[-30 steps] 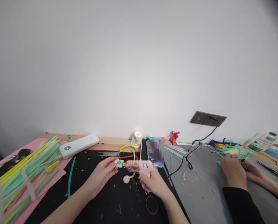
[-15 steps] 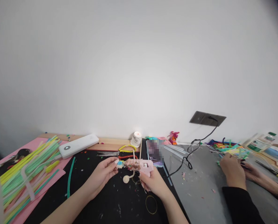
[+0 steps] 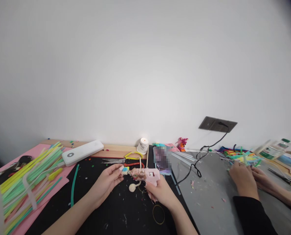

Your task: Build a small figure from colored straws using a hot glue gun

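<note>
My right hand (image 3: 161,191) is wrapped around a pink hot glue gun (image 3: 153,175), its front end smeared with brown residue and pointing left. My left hand (image 3: 108,182) pinches a small white, blue and yellow craft piece (image 3: 125,170) between thumb and fingers. The gun's tip is close beside this piece; whether they touch I cannot tell. Below the gun lies a cream fuzzy stem with a round end (image 3: 132,187). Yellow-handled scissors (image 3: 133,156) rest just behind it on the black mat (image 3: 116,209).
Bundled pipe cleaners (image 3: 30,182) and a white power bank-like device (image 3: 83,152) lie at left. Behind are a paper cup (image 3: 143,145) and a phone (image 3: 161,160). A black cable (image 3: 196,168) crosses at right, where another person's hands (image 3: 244,181) work near a bottle (image 3: 274,149).
The glue gun and the small craft piece have shifted slightly; both grips stay the same. At right, the other person's hands have moved closer together.
</note>
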A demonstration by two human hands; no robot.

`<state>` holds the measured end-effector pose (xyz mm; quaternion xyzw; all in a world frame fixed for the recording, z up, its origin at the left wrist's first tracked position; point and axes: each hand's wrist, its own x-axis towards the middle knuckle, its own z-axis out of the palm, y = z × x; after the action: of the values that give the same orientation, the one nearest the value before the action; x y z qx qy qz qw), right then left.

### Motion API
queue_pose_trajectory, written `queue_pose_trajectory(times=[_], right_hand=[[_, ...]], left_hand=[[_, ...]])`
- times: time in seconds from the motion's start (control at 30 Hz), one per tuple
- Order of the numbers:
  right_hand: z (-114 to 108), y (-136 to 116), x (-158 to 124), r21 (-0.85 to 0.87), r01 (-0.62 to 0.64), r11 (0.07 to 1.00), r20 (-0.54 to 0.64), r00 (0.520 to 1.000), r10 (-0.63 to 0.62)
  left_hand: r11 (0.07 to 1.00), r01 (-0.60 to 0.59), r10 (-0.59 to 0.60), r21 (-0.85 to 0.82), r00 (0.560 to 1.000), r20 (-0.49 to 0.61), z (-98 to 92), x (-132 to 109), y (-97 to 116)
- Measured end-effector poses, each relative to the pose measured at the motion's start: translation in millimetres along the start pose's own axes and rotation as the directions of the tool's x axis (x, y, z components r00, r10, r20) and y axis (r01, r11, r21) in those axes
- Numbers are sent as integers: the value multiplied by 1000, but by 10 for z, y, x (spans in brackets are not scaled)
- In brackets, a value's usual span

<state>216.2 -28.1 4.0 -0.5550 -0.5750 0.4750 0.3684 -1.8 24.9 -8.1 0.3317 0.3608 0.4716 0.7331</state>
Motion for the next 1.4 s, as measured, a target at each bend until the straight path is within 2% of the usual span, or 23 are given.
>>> queue_pose_trajectory(times=[0.93, 1.4], right_hand=[[-37, 12, 22, -3, 10, 1000, -5, 1000, -10], [-32, 5, 14, 12, 16, 1000, -9, 1000, -16]], left_hand=[[999, 31, -30, -41, 999, 17, -7, 5, 17], [999, 33, -33, 6, 999, 40, 2, -2, 15]])
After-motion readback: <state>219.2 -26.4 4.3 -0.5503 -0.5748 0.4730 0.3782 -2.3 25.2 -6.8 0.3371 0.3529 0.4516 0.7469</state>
